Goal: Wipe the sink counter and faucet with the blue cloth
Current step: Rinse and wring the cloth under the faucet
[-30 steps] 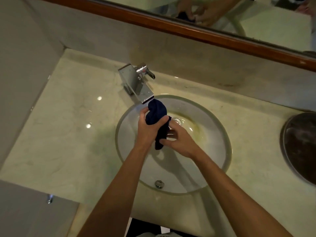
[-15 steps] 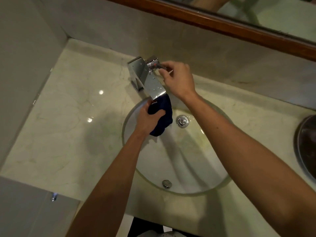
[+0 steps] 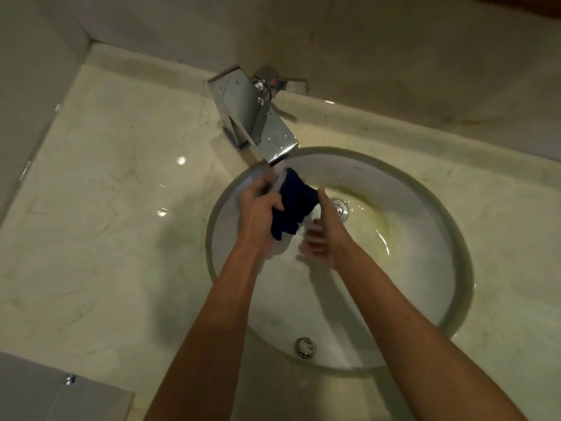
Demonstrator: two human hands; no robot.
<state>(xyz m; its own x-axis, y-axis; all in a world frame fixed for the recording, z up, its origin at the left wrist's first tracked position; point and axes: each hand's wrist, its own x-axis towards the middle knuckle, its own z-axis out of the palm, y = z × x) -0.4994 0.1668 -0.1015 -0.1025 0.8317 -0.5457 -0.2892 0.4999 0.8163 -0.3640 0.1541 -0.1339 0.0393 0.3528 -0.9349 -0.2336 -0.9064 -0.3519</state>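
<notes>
A: Entry. What differed from half a second before?

B: The right hand (image 3: 323,229) had left the lever (image 3: 283,85) and come back down into the sink basin (image 3: 425,208). Water appeared to run from the faucet (image 3: 252,117) spout onto the blue cloth (image 3: 296,205); a pale blurred streak and wet sheen below it suggested flow.

A: Hand states?

B: The left hand (image 3: 261,208) gripped the cloth, fingers curled round its upper part, directly under the spout. The right hand lay beside it, fingers straight and relaxed, thumb up along the cloth's right edge; blur prevented telling whether it touched.

A: Cloth position?

B: Bunched, hanging over the basin, just left of the drain (image 3: 340,208).

A: Implication?

B: Judged as wetting or rinsing, preparatory. The counter (image 3: 115,208) and faucet body appeared not yet wiped; spots showed on the spout.
</notes>
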